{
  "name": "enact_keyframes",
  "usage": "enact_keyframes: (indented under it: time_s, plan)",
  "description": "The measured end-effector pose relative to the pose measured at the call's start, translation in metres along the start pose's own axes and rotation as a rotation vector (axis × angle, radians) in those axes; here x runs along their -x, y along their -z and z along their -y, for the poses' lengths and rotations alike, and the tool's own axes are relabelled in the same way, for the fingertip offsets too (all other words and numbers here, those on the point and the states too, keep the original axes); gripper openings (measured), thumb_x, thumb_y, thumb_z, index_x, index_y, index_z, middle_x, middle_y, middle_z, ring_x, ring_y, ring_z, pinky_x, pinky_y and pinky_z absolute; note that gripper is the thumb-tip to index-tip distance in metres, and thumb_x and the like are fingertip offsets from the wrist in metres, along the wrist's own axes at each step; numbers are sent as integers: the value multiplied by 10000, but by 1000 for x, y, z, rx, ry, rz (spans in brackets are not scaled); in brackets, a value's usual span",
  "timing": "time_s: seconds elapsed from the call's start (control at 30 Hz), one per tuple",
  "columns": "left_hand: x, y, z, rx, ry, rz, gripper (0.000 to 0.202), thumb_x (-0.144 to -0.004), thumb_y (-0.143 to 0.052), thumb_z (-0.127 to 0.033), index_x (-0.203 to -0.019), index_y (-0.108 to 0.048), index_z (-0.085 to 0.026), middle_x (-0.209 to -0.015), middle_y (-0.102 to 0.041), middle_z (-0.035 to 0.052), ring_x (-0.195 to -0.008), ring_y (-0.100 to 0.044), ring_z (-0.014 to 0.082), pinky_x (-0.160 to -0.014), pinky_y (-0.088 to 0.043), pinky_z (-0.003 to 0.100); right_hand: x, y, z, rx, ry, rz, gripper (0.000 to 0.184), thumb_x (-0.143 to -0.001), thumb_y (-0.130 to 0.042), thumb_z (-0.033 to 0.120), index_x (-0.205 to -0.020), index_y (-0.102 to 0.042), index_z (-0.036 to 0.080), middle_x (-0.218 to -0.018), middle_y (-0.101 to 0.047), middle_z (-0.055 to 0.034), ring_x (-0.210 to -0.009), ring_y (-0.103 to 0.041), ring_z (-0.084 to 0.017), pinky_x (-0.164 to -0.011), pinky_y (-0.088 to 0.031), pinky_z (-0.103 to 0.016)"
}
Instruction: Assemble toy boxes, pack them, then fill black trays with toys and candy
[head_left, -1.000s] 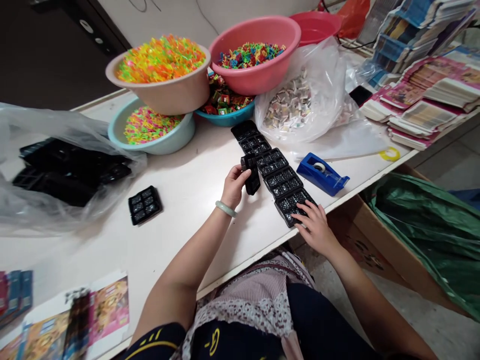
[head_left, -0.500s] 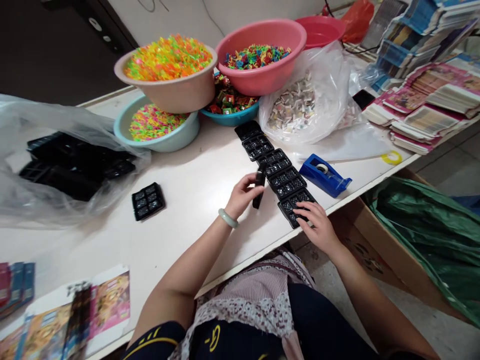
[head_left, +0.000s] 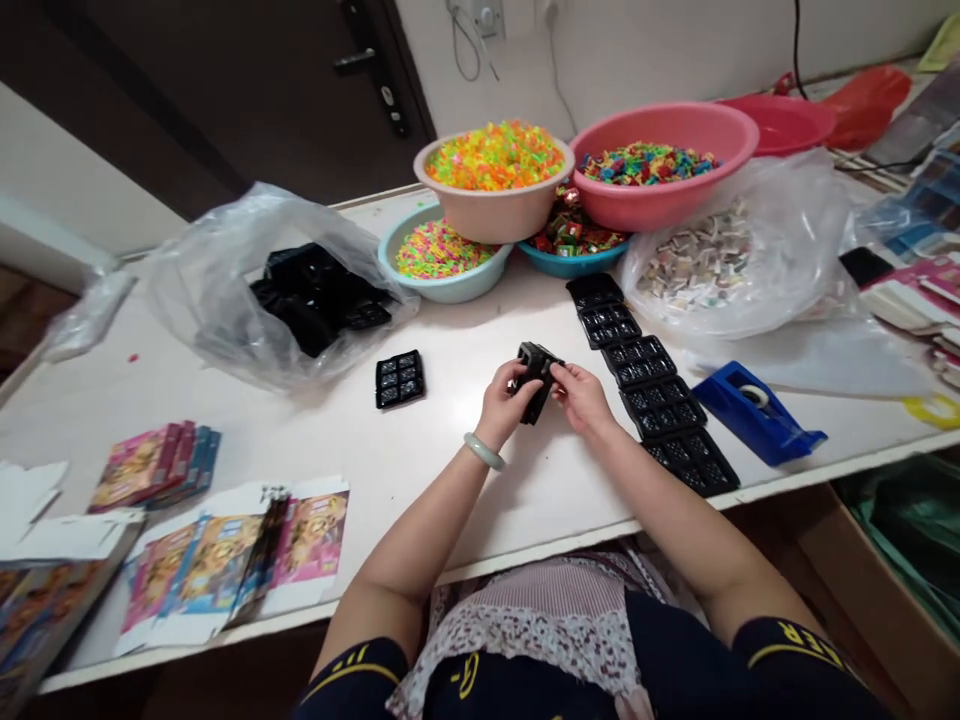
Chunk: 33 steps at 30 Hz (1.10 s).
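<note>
Nearest the person, flat printed cartons (head_left: pixel 232 560) lie at the table (head_left: pixel 525 490) edge on the left, with a small stack of packets (head_left: pixel 154 465) just behind them. At the middle of the table both hands meet over one black tray (head_left: pixel 536 380): the left hand (head_left: pixel 504 400) grips its near left side with curled fingers, and the right hand (head_left: pixel 581 398) pinches its right side, so the tray is held tilted just above the tabletop. To the right a row of trays (head_left: pixel 649 385) lies end to end, running away from the edge, with a blue tape dispenser (head_left: pixel 754 415) beside it. A single tray (head_left: pixel 400 378) lies flat to the left of the hands. Beyond it sits a clear bag (head_left: pixel 247 290) of black trays. Farthest back stand basins (head_left: pixel 495 185) of coloured bits and a second bag (head_left: pixel 735 260) of pale pieces.
</note>
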<state>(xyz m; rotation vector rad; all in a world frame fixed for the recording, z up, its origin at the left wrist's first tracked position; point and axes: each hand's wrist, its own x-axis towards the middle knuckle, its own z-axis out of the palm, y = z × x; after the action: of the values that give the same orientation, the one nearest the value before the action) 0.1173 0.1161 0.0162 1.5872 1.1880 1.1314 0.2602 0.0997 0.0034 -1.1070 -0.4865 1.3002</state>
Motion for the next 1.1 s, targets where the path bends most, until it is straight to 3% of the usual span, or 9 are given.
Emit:
enact_keyframes:
  time_s: [0.1, 0.23, 0.33, 0.5, 0.67, 0.77, 0.9, 1.0, 1.1]
  plan:
    - [-11, 18, 4, 85, 67, -142, 235, -727, -726, -317, -907, -652, -185, -1103, -632, 82, -1004, -590, 196, -716, -473, 262, -49, -15, 2, -108, -22, -154, 395, -630, -805, 423, -716, -483, 211, -605, -523, 65, -534, -504, -73, -480, -423, -181]
    - [-9, 33, 9, 52, 44, -73, 236, -702, -748, -323, -869, -662, -181, -1154, -624, 94, -1015, -601, 204, -702, -468, 263, -112, -26, 10, -88, -37, -230, 331, -762, -722, 328, -729, -412, 219, -595, -494, 87, -536, -519, -53, -527, -450, -154]
    - [-4, 39, 14, 18, 49, -57, 220, -728, -727, -331, -872, -660, -179, -1172, -621, 110, -1030, -609, 219, -710, -477, 285, -130, -26, 10, -11, -76, -203, 323, -744, -728, 272, -701, -415, 210, -570, -487, 82, -522, -518, -60, -512, -445, -160]
    - [-8, 38, 24, -64, -23, -41, 220, -734, -731, -331, -893, -668, -192, -1180, -613, 123, -1097, -588, 253, -800, -502, 355, -79, -12, 4, 102, -101, -120, 245, -666, -767, 266, -740, -547, 188, -652, -578, 41, -588, -556, -88, -539, -459, -196]
    - [-16, 14, 27, -138, -135, 69, 246, -704, -771, -326, -900, -681, -208, -1143, -615, 121, -1125, -572, 273, -944, -470, 442, -13, -9, 0, 295, 63, 164, 317, -636, -791, 432, -798, -666, 190, -567, -550, 52, -520, -471, -88, -507, -405, -220]
    - [-23, 4, 26, -93, -111, 93, 219, -705, -767, -314, -870, -676, -203, -1127, -618, 111, -1088, -586, 254, -935, -476, 426, -14, -16, -5, 206, 22, 91, 383, -570, -818, 489, -669, -595, 195, -496, -493, 65, -465, -424, -75, -452, -374, -212]
    - [-27, 16, 23, -14, -12, -41, 191, -747, -720, -328, -859, -655, -188, -1088, -626, 102, -1013, -601, 219, -797, -508, 340, -44, -8, -7, 100, -87, -35, 455, -552, -819, 520, -604, -485, 217, -485, -461, 72, -440, -429, -74, -426, -428, -212]
    - [-16, 34, 20, -73, -29, -38, 218, -751, -720, -347, -895, -660, -196, -1140, -613, 106, -1030, -596, 222, -735, -504, 311, -49, 14, -2, 172, -147, -43, 381, -553, -842, 413, -629, -533, 203, -500, -503, 55, -427, -465, -84, -405, -454, -223]
    - [3, 39, 18, -179, -101, 24, 221, -751, -730, -348, -914, -674, -211, -1154, -611, 106, -1075, -589, 241, -839, -506, 371, -28, 28, 4, 255, -185, 9, 339, -512, -865, 324, -688, -611, 184, -535, -569, 31, -436, -506, -106, -389, -447, -236]
